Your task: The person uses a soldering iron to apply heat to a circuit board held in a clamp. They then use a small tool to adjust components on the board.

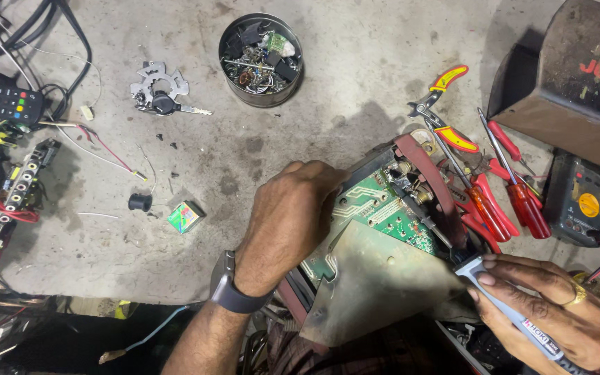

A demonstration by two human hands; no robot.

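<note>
Both hands busy: left fingers (314, 182) clasp circuit board (376, 212) edge; right fingers (515, 278) pinch screwdriver (467, 260).

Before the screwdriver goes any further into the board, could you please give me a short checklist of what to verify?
1. Left hand steadies the board: ok, it rests on the board's edge.
2. Right hand has a firm grip on the screwdriver: ok, fingers wrap its grey handle.
3. Tip seated on a screw: cannot tell, the tip is too small to see.
4. Metal shield clear of the tip: ok, it lies below it.
5. Spare screwdrivers close by: ok, just right of the board.
6. Meter leads off the board: cannot tell.
</note>
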